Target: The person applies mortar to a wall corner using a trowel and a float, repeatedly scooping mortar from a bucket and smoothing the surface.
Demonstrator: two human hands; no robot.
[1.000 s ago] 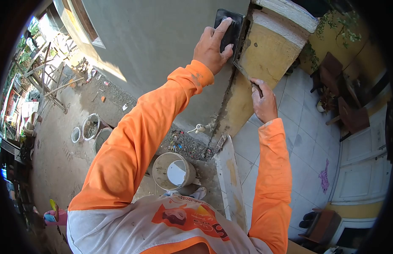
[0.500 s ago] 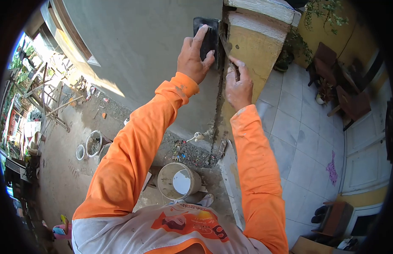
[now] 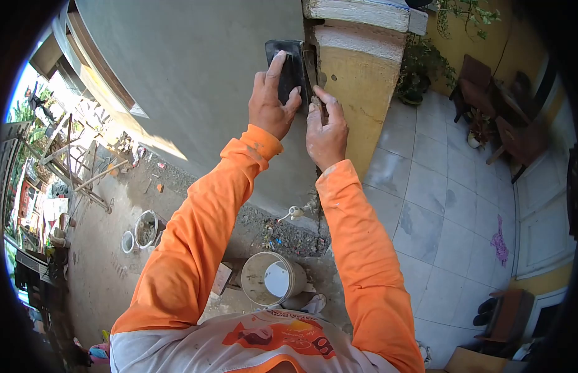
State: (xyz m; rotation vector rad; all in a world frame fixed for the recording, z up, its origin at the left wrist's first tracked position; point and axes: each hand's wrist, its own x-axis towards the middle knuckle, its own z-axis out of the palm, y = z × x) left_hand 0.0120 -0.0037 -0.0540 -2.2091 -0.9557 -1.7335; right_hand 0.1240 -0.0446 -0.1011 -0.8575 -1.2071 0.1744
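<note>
My left hand [image 3: 268,112] is closed on a black plastering float [image 3: 293,69], whose flat face lies against the smooth grey wall [image 3: 195,68] by its right edge. Close beside it, my right hand [image 3: 329,135] grips the handle of a narrow-bladed trowel [image 3: 310,67]. The blade points up along the dark gap between the grey wall and a yellow pillar [image 3: 354,87], right at the float's edge. Part of the handle is hidden by my fingers.
Below me stands a bucket [image 3: 296,273] with whitish contents. Rubble and a tap [image 3: 294,212] lie along the wall's foot. Smaller buckets [image 3: 147,229] and wooden trestles [image 3: 83,180] are at left; a tiled porch [image 3: 419,230] with chairs [image 3: 475,81] is at right.
The view has shifted, so the wall and pillar sit further left. The float has slid slightly down the wall, and the trowel blade now stands closer alongside it.
</note>
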